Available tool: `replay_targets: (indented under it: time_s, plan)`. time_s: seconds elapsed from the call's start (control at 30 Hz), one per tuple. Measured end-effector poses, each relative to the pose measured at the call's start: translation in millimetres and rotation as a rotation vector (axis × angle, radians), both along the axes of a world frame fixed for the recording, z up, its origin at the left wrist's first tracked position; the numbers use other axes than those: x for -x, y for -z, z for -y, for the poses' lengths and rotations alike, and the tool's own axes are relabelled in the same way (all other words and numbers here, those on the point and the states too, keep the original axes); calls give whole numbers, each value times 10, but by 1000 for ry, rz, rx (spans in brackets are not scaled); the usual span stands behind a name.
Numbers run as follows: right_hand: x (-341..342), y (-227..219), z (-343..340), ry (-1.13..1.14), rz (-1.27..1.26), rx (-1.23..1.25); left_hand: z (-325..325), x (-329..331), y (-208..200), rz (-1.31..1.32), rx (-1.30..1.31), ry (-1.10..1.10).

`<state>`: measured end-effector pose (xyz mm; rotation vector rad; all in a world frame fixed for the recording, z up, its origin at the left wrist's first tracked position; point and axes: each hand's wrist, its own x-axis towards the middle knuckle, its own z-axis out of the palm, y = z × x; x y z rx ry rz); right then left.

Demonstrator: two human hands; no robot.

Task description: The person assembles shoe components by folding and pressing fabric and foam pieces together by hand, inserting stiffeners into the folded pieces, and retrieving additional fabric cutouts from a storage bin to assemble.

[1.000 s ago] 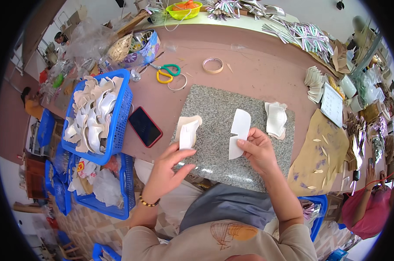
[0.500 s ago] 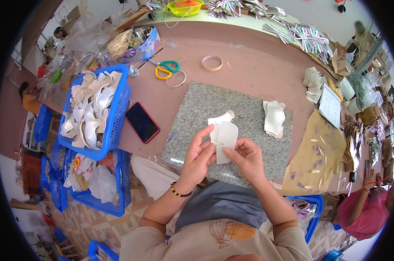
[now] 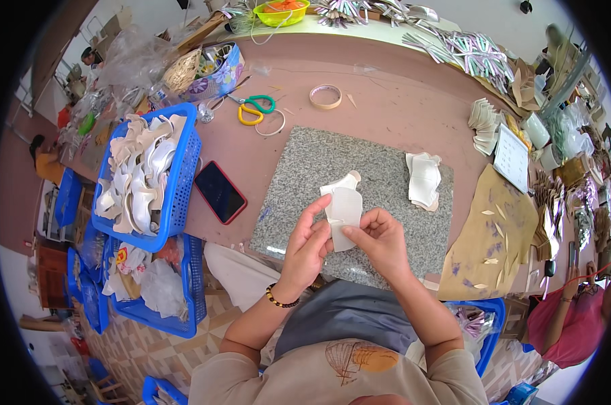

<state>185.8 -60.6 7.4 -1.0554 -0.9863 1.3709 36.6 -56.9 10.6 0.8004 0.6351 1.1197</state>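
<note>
White, the notched piece (image 3: 346, 204) is upright between the two hands, low over the near part of the slab (image 3: 298, 162). The right hand (image 3: 383, 243) is nearly closed, pinching the piece by its right edge with the thumb flat on its face. The left hand (image 3: 305, 248) is half open, index finger raised, thumb and fingers at the piece's left edge; how firmly it grips cannot be told.

A second ago the hands were apart, the right one holding the notched piece alone. Now they meet, and a curved piece (image 3: 342, 183) shows just behind it, probably held by the left hand. For the work, this seems to mean that the two pieces are being fitted against each other. The notch now looks narrower, perhaps drawn shut

Left of the hands, the upper basket (image 3: 186, 177) is heaped with curved white and beige pieces (image 3: 143, 177); below it, the lower basket (image 3: 195, 283) holds plastic bags (image 3: 163, 290). Beyond the hands, at the table's far edge, a bowl (image 3: 285, 18) holds something orange. Right of the person's lap, a bin (image 3: 496, 324) holds purplish strips and plastic
</note>
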Motion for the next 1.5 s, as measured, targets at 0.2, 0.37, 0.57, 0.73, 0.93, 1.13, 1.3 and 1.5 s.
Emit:
replay_targets:
  time_s: [0.2, 0.37, 0.57, 0.73, 0.93, 1.13, 1.3, 1.5]
  plan:
    - [15, 38, -19, 3, -4, -25, 7, 5, -8, -7, 3, -30]
    - [25, 28, -24, 4, 37, -36, -8, 14, -10, -184, -39, -50]
    - [-16, 85, 1, -6, 72, -79, -94, 19, -116, 4, 34, -162]
    - [-22, 83, -5, 5, 187, -148, -110, 67, -84, 77, 100, -81]
    - [-19, 70, -33, -16, 237, -190, -116, 87, -104, 122, 166, -48]
    - [-15, 113, -39, -29, 200, -161, -111, 101, -171, 177, 252, 32]
    - [-10, 157, -58, 21, 189, -168, -113, 67, -175, 215, 285, 55]
    - [7, 229, -49, 65, 213, -161, -84, 14, -83, 232, 220, 7]
